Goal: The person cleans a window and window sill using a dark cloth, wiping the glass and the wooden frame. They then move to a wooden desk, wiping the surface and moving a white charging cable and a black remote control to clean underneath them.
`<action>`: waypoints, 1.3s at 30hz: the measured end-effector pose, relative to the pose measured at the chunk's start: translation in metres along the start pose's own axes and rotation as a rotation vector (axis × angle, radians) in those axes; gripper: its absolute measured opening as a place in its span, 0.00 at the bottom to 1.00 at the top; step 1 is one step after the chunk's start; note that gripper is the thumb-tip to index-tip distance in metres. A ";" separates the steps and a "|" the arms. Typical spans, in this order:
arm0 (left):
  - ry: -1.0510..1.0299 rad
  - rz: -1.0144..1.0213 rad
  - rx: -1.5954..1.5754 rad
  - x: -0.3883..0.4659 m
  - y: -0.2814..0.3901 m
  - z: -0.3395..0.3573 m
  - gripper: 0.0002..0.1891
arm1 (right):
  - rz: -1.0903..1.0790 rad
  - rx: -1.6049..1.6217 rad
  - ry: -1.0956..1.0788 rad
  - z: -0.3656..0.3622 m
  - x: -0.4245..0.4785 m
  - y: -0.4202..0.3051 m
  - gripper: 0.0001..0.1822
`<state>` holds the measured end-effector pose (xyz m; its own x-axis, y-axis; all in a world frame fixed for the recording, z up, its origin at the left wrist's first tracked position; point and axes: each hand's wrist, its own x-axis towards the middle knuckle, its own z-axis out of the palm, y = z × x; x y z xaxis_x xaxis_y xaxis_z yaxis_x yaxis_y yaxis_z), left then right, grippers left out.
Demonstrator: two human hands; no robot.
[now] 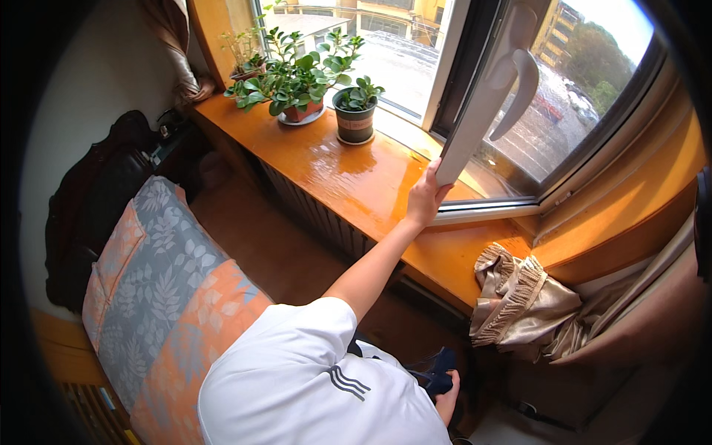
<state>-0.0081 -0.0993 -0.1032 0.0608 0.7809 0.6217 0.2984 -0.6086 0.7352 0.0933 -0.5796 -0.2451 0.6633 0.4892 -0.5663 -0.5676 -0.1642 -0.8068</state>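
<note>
An inward-opened window sash (470,122) with a light frame stands over the wooden windowsill (384,189). My left hand (425,199) grips the lower corner of its free edge, the thumb on one side and the fingers partly hidden behind the frame. The curved window handle (522,92) is higher up on the same frame. Low by my body, my right hand (451,394) holds a bunched dark blue cloth (440,370). Wet-looking shiny patches show on the sill left of my left hand.
On the sill stand a small potted plant (356,119), a bushier potted plant (300,78) on a saucer and a third plant (245,64). A gathered satin curtain (517,306) with fringe hangs at the right. Under the sill is a radiator (311,206); a bed (172,289) lies left.
</note>
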 end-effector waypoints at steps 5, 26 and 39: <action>-0.015 0.043 -0.014 0.002 -0.006 -0.005 0.31 | 0.427 0.334 -0.193 -0.023 0.096 0.031 0.18; -1.545 -0.947 -0.848 -0.220 0.243 0.035 0.12 | -0.182 0.747 -0.409 -0.010 -0.080 -0.164 0.29; -1.769 -0.189 -0.819 -0.332 0.391 0.085 0.06 | -0.618 0.053 0.655 -0.173 -0.198 -0.101 0.11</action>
<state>0.1693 -0.5845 -0.0446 0.9698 -0.2435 -0.0092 0.0056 -0.0155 0.9999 0.1036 -0.8085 -0.0805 0.9933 -0.1115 -0.0298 -0.0284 0.0141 -0.9995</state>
